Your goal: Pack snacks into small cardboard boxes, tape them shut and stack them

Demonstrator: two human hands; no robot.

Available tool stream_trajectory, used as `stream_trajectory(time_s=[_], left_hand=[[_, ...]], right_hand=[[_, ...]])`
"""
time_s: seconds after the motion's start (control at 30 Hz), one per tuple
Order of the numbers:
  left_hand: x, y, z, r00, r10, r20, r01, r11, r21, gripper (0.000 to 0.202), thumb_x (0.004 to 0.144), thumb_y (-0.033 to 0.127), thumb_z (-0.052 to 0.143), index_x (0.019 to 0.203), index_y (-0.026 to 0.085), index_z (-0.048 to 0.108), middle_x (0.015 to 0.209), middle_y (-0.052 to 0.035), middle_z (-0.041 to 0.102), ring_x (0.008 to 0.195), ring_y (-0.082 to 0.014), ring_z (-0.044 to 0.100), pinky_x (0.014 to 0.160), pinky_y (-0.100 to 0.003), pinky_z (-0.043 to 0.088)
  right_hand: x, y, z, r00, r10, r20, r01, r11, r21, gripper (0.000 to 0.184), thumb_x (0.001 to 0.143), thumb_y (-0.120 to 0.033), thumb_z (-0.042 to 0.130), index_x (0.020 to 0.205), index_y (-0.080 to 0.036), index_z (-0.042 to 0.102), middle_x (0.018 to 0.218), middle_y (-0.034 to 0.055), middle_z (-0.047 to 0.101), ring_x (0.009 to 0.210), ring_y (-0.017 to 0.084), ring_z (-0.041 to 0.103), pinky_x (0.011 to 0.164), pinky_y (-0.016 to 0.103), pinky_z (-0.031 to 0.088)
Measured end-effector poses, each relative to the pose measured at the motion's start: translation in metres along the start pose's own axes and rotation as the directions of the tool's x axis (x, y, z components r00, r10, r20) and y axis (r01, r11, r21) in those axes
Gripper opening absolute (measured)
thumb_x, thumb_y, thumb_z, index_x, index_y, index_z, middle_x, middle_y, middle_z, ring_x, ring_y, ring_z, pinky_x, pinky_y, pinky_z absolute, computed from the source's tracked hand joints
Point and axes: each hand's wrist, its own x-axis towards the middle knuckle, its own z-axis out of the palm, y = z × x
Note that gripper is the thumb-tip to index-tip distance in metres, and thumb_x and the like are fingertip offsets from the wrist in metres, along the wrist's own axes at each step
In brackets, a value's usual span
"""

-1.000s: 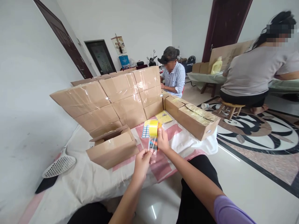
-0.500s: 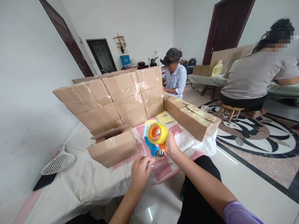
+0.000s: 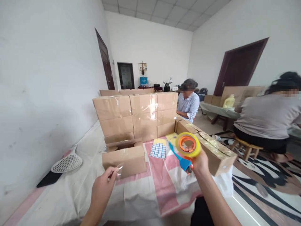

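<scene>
My right hand (image 3: 201, 164) is wrapped round a tape dispenser (image 3: 184, 163) with blue and orange parts, which carries a large roll of yellowish tape (image 3: 198, 147). It is held above the right part of the table. My left hand (image 3: 105, 179) pinches a short piece of clear tape (image 3: 119, 169) between thumb and fingertips. That hand is in front of an open cardboard box (image 3: 131, 158), whose near side faces me. The box's inside is mostly hidden behind its front wall and flaps. Between the hands lies a sheet of blue-bordered labels (image 3: 158, 150).
Stacked taped cartons (image 3: 143, 114) form a wall behind the open box. A row of long cartons (image 3: 216, 153) lines the right side. A white perforated scoop (image 3: 67, 163) and a dark flat object (image 3: 48, 180) lie at left. Two people sit beyond.
My hands have moved apart: the left went left to the open box with the tape piece, the right went right with the dispenser. The view has tilted up and levelled.
</scene>
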Motion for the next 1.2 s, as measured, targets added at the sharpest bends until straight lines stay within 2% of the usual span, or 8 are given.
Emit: stream_trajectory(time_s=[0.1, 0.4, 0.5, 0.6, 0.67, 0.77, 0.97, 1.2], left_hand=[[-0.001, -0.001, -0.015, 0.997, -0.058, -0.056, 0.041, 0.964, -0.264, 0.031, 0.087, 0.055, 0.06, 0.088, 0.026, 0.07, 0.079, -0.0009, 0.078, 0.073, -0.0218, 0.07, 0.068, -0.028, 0.052], [-0.009, 0.018, -0.017, 0.99, -0.132, -0.049, 0.09, 0.86, -0.502, 0.033, 0.082, 0.049, 0.068, 0.092, 0.018, 0.07, 0.072, -0.004, 0.074, 0.063, -0.0178, 0.066, 0.06, -0.028, 0.053], [-0.005, 0.017, -0.02, 0.991, -0.129, -0.041, 0.088, 0.845, -0.528, 0.034, 0.083, 0.05, 0.068, 0.094, 0.018, 0.07, 0.074, -0.0047, 0.075, 0.066, -0.0188, 0.068, 0.061, -0.028, 0.054], [-0.008, 0.017, -0.017, 0.996, -0.092, -0.015, 0.071, 0.852, -0.519, 0.034, 0.086, 0.05, 0.066, 0.099, 0.018, 0.071, 0.077, -0.0049, 0.077, 0.07, -0.0198, 0.071, 0.063, -0.029, 0.055], [-0.013, 0.02, -0.015, 0.999, -0.05, 0.003, 0.045, 0.876, -0.48, 0.033, 0.088, 0.049, 0.064, 0.101, 0.019, 0.072, 0.08, -0.0051, 0.078, 0.075, -0.0205, 0.073, 0.067, -0.029, 0.055], [-0.021, 0.029, -0.013, 1.0, 0.008, 0.013, -0.001, 0.893, -0.449, 0.032, 0.089, 0.047, 0.063, 0.102, 0.021, 0.074, 0.089, -0.0059, 0.08, 0.083, -0.0215, 0.075, 0.071, -0.029, 0.056], [-0.026, 0.033, -0.017, 0.995, 0.066, 0.075, -0.035, 0.933, -0.358, 0.033, 0.092, 0.049, 0.059, 0.106, 0.024, 0.076, 0.094, -0.005, 0.08, 0.086, -0.0216, 0.075, 0.072, -0.028, 0.054], [0.002, 0.014, -0.04, 0.99, -0.01, -0.142, 0.036, 0.983, 0.182, 0.035, 0.097, 0.047, 0.053, 0.117, 0.027, 0.075, 0.077, -0.0023, 0.075, 0.074, -0.0216, 0.069, 0.067, -0.031, 0.046]], right_hand=[[0.014, 0.016, -0.006, 0.986, 0.007, -0.165, -0.019, 0.997, -0.073, 0.049, 0.09, -0.07, 0.042, 0.077, -0.024, 0.052, 0.067, 0.0009, 0.056, 0.061, 0.019, 0.053, 0.056, 0.032, 0.044], [0.003, 0.078, 0.044, 0.982, 0.187, -0.003, -0.169, 0.885, -0.434, 0.064, 0.088, -0.078, 0.031, 0.073, -0.021, 0.057, 0.084, 0.0133, 0.067, 0.089, 0.03, 0.061, 0.081, 0.043, 0.047], [0.0, 0.055, 0.034, 0.991, 0.1, -0.093, -0.134, 0.837, -0.53, 0.057, 0.091, -0.068, 0.036, 0.092, -0.018, 0.063, 0.112, 0.0209, 0.065, 0.12, 0.041, 0.051, 0.1, 0.059, 0.038], [-0.026, 0.014, 0.049, 0.967, -0.127, 0.22, 0.224, 0.835, -0.503, 0.044, 0.095, -0.056, 0.042, 0.103, -0.021, 0.066, 0.119, 0.0165, 0.065, 0.121, 0.036, 0.053, 0.105, 0.058, 0.036], [-0.054, -0.016, 0.076, 0.783, -0.18, 0.595, 0.421, 0.857, -0.296, 0.032, 0.098, -0.049, 0.05, 0.098, -0.025, 0.07, 0.107, 0.0108, 0.069, 0.108, 0.03, 0.061, 0.101, 0.05, 0.043], [-0.096, -0.05, 0.125, 0.579, -0.163, 0.799, 0.491, 0.852, -0.182, 0.019, 0.088, -0.041, 0.074, 0.099, -0.026, 0.073, 0.108, 0.0058, 0.067, 0.106, 0.026, 0.062, 0.096, 0.044, 0.045], [-0.13, -0.083, 0.146, 0.454, -0.224, 0.862, 0.666, 0.728, -0.162, 0.012, 0.092, -0.014, 0.062, 0.083, -0.021, 0.065, 0.102, 0.0029, 0.063, 0.101, 0.022, 0.055, 0.088, 0.042, 0.038], [-0.116, -0.13, 0.084, 0.61, -0.258, 0.749, 0.582, 0.788, -0.202, 0.014, 0.098, -0.024, 0.056, 0.088, -0.024, 0.066, 0.114, 0.0078, 0.059, 0.112, 0.027, 0.052, 0.096, 0.047, 0.038]])
